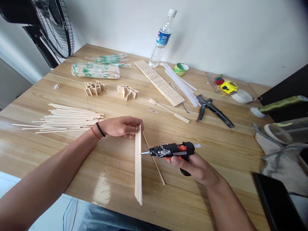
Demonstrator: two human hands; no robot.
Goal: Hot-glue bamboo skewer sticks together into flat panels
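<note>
My left hand [125, 126] grips the far end of a flat panel of wooden sticks [138, 166], which stands on its long edge. In my right hand [197, 166] is a black and orange hot glue gun [170, 150], fingers wrapped round its handle. Its metal nozzle points left and meets the panel's edge, or nearly so; whether they touch I cannot tell. A single wooden stick [157, 165] lies on the table just right of the panel, partly behind the gun. Left of my left wrist is a pile of loose sticks [69, 118].
Two small stick assemblies [95, 88] and a slatted stick panel [158, 81] lie farther back. Wrapped stick bundles [96, 70], a water bottle [161, 40], white glue sticks [181, 83], a utility knife [218, 112] and a yellow tape measure [228, 87] surround them. A phone [276, 202] lies right.
</note>
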